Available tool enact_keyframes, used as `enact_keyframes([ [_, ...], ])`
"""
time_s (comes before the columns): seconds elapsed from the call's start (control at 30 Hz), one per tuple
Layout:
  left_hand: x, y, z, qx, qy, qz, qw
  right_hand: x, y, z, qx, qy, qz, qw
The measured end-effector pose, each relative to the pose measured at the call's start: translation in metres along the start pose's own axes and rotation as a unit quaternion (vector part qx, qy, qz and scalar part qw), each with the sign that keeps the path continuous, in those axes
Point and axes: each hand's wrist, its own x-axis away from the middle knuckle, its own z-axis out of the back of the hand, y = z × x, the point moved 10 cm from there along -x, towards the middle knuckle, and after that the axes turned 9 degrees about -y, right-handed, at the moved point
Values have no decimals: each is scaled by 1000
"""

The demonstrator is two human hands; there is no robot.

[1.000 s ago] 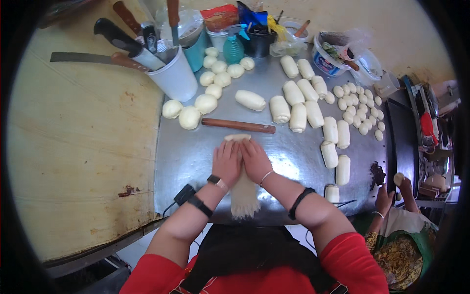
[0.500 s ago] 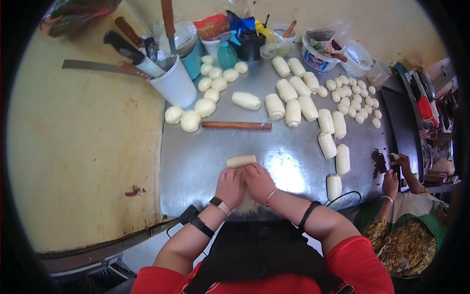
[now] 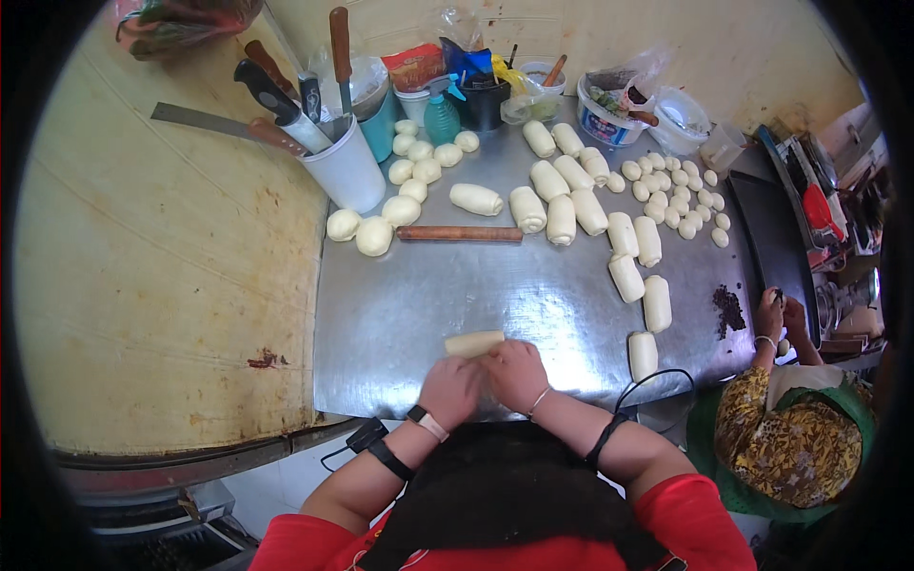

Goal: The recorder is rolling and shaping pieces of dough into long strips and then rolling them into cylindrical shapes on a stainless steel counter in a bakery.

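A pale dough roll [image 3: 473,344] lies crosswise on the metal table close in front of me. My left hand [image 3: 450,388] is at its near side, fingers curled inward and slightly blurred. Beside it, my right hand [image 3: 516,371] has its fingers bent down against the right end of the dough. Both hands are closed on the dough, and their fingertips are partly hidden. Beyond the roll lies a wooden rolling pin [image 3: 460,234]. Round dough balls [image 3: 374,236] sit to its left, and one rolled dough piece [image 3: 476,199] rests behind it.
Several rolled dough pieces [image 3: 561,221] and small balls [image 3: 678,204] cover the right side. A white container of knives [image 3: 347,171], a spray bottle [image 3: 442,120] and tubs [image 3: 609,125] line the back. At right, a co-worker's hands [image 3: 776,314] work near dark filling [image 3: 728,309] and a black tray [image 3: 767,224].
The dough roll and both my hands have come nearer to me. My right hand now reaches the roll's right end. The co-worker's hands have shifted, and the whole view has moved slightly.
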Motion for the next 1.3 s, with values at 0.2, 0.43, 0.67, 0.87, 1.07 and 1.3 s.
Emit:
enact_keyframes([
  [0.2, -4, 5, 21, 17, 98, -39, 994, 1, 2, 10, -58, 121, -23, 991],
  [0.43, 33, 16, -29, 36, -77, 21, 996, 57, -25, -10, 28, 67, 22, 997],
  [0.67, 41, 16, -9, 24, 82, -34, 996, 48, -29, 16, 0, 151, 61, 987],
  [0.87, 62, 28, -34, 29, -8, -59, 998, 61, -16, -54, -73, -80, 18, 994],
  [1.07, 89, 3, -15, 168, 10, 9, 986, 20, -25, 18, 18, 155, 32, 987],
  [1.3, 89, -23, 0, 228, 19, 91, 969, 42, -45, -41, 17, -67, 176, 982],
])
